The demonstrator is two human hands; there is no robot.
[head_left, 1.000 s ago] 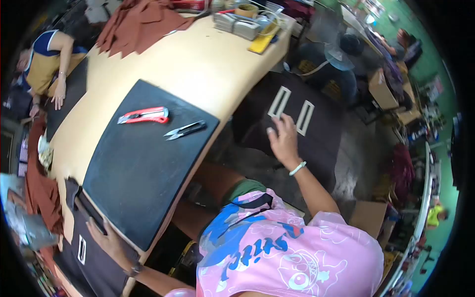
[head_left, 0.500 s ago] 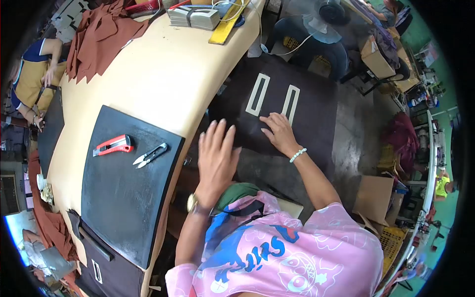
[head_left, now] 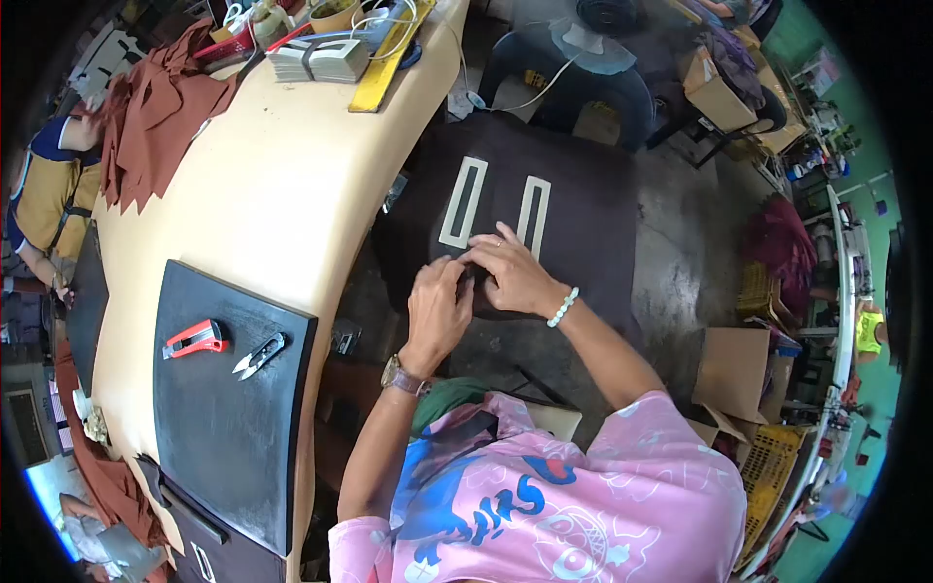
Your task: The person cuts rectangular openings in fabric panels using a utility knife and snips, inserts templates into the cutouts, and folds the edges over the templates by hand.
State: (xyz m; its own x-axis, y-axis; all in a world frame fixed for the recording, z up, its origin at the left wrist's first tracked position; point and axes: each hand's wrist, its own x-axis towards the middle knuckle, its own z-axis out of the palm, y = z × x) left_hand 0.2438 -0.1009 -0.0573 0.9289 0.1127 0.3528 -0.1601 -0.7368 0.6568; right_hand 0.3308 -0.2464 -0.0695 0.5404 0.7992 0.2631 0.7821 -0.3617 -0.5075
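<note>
My left hand (head_left: 439,313), with a watch at its wrist, is closed, its fingers curled at the near edge of a dark brown cloth (head_left: 573,223). Fingertip to fingertip with it is my right hand (head_left: 522,276), its fingers drawn together and a bead bracelet on the wrist. Whatever the fingers pinch is small or hidden. Just beyond them, a pale rectangular frame (head_left: 448,233) with a long slot lies on the cloth. A second slotted frame (head_left: 540,199) lies to its right, its lower end partly behind my right hand.
On the cream table (head_left: 262,175) to the left lies a black board (head_left: 224,437) bearing a red box cutter (head_left: 197,337) and thread snips (head_left: 260,356). A banded stack of pale pieces (head_left: 316,60) and a yellow ruler (head_left: 389,63) sit farther back. Another person (head_left: 53,194) works at far left.
My left hand has come down from its raised, spread pose to meet my right hand at the cloth. My right hand has shifted left and nearer. The whole view has turned slightly.
</note>
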